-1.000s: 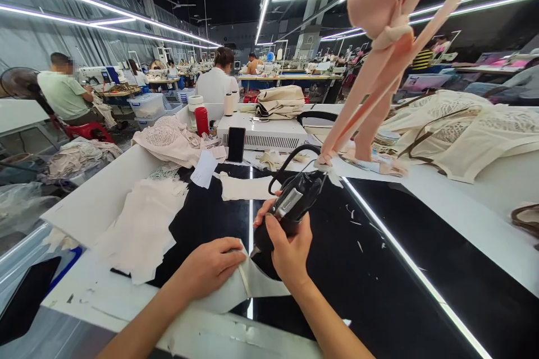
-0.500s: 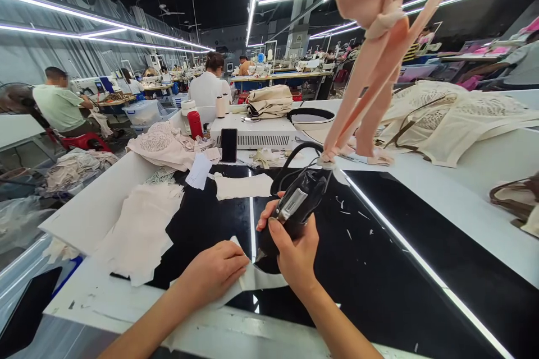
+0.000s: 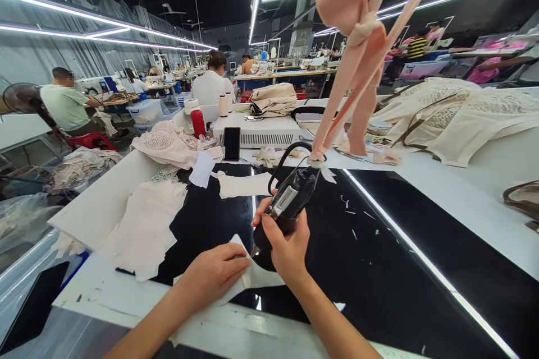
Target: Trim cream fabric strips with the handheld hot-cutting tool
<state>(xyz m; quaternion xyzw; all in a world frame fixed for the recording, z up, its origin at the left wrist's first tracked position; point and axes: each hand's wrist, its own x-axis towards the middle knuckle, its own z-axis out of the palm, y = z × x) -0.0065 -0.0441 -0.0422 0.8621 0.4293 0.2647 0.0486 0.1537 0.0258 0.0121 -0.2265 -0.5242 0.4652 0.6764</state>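
My right hand [image 3: 288, 235] is wrapped around a black corded hand-held power tool [image 3: 290, 196] with a silver plate on its side. The tool leans, its lower end down at a pale fabric piece [image 3: 263, 275] on the black glossy board [image 3: 362, 269]. Pink elastic straps [image 3: 351, 73] tied to its top hold it from above. My left hand [image 3: 219, 270] lies on the same fabric, fingers together and closed on its edge, just left of the tool. One corner of the fabric stands up by the fingertips. My hand and the tool hide the working tip.
Stacked pale fabric pieces [image 3: 145, 230] lie at left, and another cut piece [image 3: 244, 185] lies farther back. Behind are a phone [image 3: 232, 143], a white vented box [image 3: 259, 133] and lace garments [image 3: 458, 106]. White scraps dot the board. People sit at machines beyond.
The view has shifted slightly. The tool and my right hand have moved a little left, closer to my left fingertips. My left hand keeps its place on the fabric.
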